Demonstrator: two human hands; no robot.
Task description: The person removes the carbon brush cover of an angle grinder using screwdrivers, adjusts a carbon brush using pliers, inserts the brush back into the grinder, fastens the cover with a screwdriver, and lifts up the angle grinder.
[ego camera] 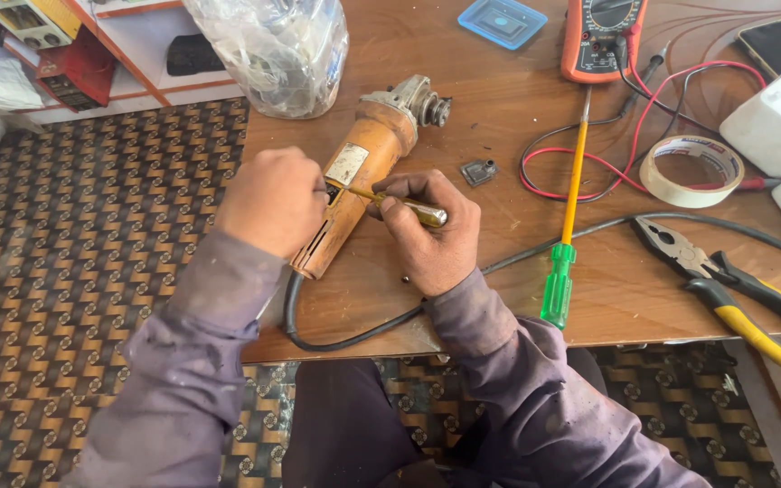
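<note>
- Setting: a worn wooden table [499,298] over a patterned brown floor covering [92,271]; shelving with boxes stands at the upper left.
- Work item: an orange angle grinder [368,158] lies on its side near the table's left edge, spindle head pointing away from the person, black power cord [336,342] looping off the near edge.
- Left hand [268,201]: fingers closed around the rear of the grinder body, pinning it to the table.
- Right hand [431,235]: fingers wrapped tight on a small yellow-handled screwdriver [404,206], its tip set against the side of the housing just below the label plate.
- Judgement: the driver should sit square in the fastener head with firm axial pressure before any turning; a tilted tip risks slipping toward the left hand beside it.
- Judgement: the body wants continued clamping so it does not roll.
- Nearby: a small grey cover piece [479,171] just beside the right hand, a long green-handled screwdriver [564,244], pliers [716,271], tape roll [691,170], and multimeter [603,36] with leads.
</note>
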